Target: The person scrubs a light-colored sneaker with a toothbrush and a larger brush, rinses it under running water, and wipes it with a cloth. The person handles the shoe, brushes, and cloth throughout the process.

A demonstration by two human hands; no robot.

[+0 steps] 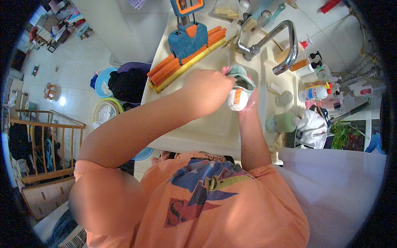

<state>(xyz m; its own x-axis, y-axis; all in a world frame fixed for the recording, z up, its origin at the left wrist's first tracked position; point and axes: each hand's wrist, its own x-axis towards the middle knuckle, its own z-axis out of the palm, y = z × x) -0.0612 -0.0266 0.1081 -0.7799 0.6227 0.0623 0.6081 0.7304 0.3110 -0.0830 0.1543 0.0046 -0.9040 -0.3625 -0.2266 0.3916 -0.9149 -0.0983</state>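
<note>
Over the basin of a cream-coloured sink (214,131), a small fabric shoe (237,99) is held up, its white toe towards me. It has an orange stripe and a pale green collar, and its opening shows dark inside. My right hand (252,100) is wrapped around it from below and the right, wet and partly covered by it. Curled against the shoe's left edge, my left hand (209,90) grips near the collar; its fingertips are hidden. The chrome faucet (266,43) arches beyond the shoe, to the right.
An orange-and-yellow sponge mop (187,55) lies across the sink's left side. On the right ledge stand a green pump bottle (280,122), a bar of soap (283,98) and several bottles. Brushes (257,20) are at the back. Basins with laundry (107,111) stand on the floor at left.
</note>
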